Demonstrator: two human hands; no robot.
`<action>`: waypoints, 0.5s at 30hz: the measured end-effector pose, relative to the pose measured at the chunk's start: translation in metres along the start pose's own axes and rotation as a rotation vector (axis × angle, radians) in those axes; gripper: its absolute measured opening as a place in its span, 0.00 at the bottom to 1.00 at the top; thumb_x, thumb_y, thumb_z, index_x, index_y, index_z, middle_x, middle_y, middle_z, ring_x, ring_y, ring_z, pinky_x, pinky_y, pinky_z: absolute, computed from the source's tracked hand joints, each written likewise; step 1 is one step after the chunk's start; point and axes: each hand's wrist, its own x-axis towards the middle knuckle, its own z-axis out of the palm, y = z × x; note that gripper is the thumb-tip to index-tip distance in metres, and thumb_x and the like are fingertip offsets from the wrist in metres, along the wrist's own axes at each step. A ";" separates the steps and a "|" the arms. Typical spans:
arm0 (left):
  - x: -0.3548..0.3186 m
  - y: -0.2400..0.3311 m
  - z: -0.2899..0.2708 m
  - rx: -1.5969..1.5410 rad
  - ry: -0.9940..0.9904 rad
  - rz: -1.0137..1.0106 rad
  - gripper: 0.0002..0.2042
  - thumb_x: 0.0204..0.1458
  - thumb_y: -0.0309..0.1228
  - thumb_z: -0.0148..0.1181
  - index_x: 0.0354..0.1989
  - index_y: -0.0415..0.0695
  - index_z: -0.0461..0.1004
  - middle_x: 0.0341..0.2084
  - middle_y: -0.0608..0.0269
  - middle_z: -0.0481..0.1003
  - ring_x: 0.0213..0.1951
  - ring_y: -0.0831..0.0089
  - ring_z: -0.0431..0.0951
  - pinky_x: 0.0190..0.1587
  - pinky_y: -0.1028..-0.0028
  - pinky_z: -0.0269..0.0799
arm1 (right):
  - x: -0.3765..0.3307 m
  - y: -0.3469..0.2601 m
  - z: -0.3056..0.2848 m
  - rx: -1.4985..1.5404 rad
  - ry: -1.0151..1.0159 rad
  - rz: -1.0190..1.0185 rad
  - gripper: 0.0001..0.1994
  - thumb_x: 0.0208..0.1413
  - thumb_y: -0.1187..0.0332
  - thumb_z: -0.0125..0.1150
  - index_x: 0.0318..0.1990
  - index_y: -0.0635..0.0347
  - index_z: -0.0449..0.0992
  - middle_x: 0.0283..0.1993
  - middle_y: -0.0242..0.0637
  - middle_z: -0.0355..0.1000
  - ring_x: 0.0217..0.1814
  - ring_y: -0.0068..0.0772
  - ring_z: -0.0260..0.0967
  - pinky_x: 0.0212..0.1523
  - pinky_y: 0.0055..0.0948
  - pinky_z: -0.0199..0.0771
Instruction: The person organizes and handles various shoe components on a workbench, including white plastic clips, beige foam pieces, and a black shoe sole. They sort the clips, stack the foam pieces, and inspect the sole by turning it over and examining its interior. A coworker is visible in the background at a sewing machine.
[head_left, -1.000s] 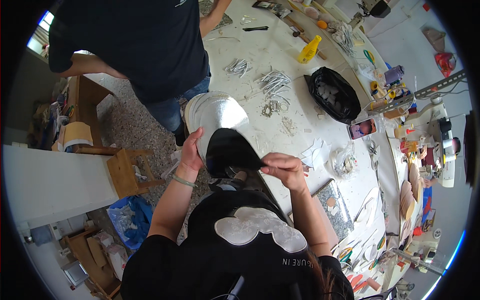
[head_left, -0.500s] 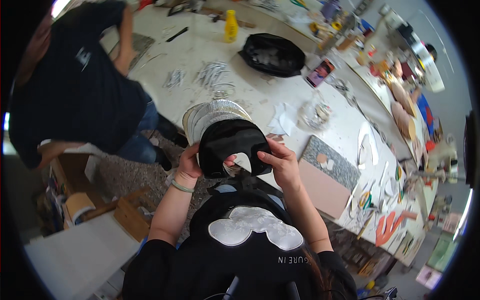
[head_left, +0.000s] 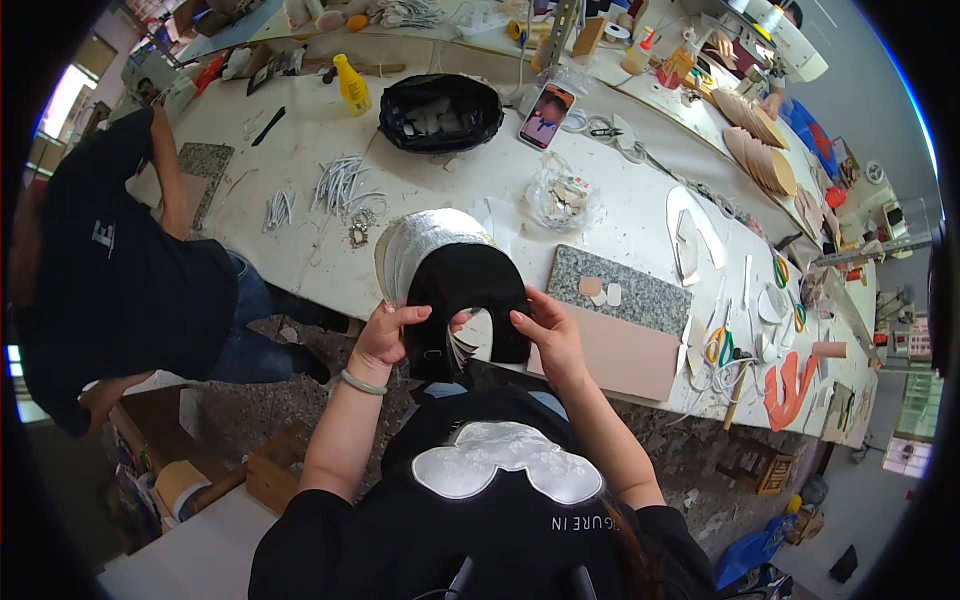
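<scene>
Close to my body, at the near edge of the table, I hold a black horseshoe-shaped piece [head_left: 465, 275] by its two sides. My left hand [head_left: 382, 335], below a pale green bangle [head_left: 362, 383], is closed on its left arm with the thumb on the front. My right hand [head_left: 553, 338] grips the other arm, thumb at the inner curve. Behind the black piece fans a stack of silvery curved pieces [head_left: 420, 240]; fingertips show through the opening. How the stack is gripped is mostly hidden.
On the white table [head_left: 330, 240] lie white strips [head_left: 340, 185], a black bag [head_left: 440, 112], a yellow bottle [head_left: 352, 85], a phone [head_left: 547, 115] and a plastic bag [head_left: 560, 193]. A granite slab [head_left: 620, 285], pink board [head_left: 610, 350] and scissors [head_left: 718, 347] are right. A co-worker [head_left: 150, 230] stands left.
The view has turned, so the table's things sit further left. My left thumb now rests on the front of the black piece, which both hands still hold.
</scene>
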 end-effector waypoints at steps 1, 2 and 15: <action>0.002 -0.007 -0.010 -0.120 0.036 -0.006 0.26 0.52 0.30 0.54 0.56 0.25 0.59 0.44 0.37 0.72 0.46 0.50 0.76 0.51 0.54 0.72 | 0.003 0.007 -0.007 -0.059 -0.006 0.029 0.24 0.52 0.78 0.61 0.58 0.65 0.65 0.49 0.38 0.72 0.51 0.25 0.68 0.52 0.25 0.68; 0.005 -0.013 -0.023 -0.239 0.073 -0.008 0.25 0.52 0.30 0.53 0.56 0.25 0.59 0.45 0.38 0.72 0.45 0.51 0.76 0.52 0.55 0.71 | 0.008 0.019 -0.016 -0.127 -0.029 0.022 0.23 0.54 0.72 0.61 0.58 0.63 0.65 0.46 0.38 0.72 0.48 0.26 0.70 0.50 0.24 0.69; -0.021 -0.005 -0.034 -0.436 0.346 0.217 0.26 0.55 0.31 0.51 0.59 0.27 0.54 0.56 0.40 0.64 0.54 0.53 0.69 0.60 0.58 0.61 | 0.008 0.071 -0.065 -0.641 -0.348 0.593 0.17 0.61 0.56 0.52 0.42 0.63 0.73 0.25 0.37 0.74 0.20 0.22 0.65 0.23 0.23 0.66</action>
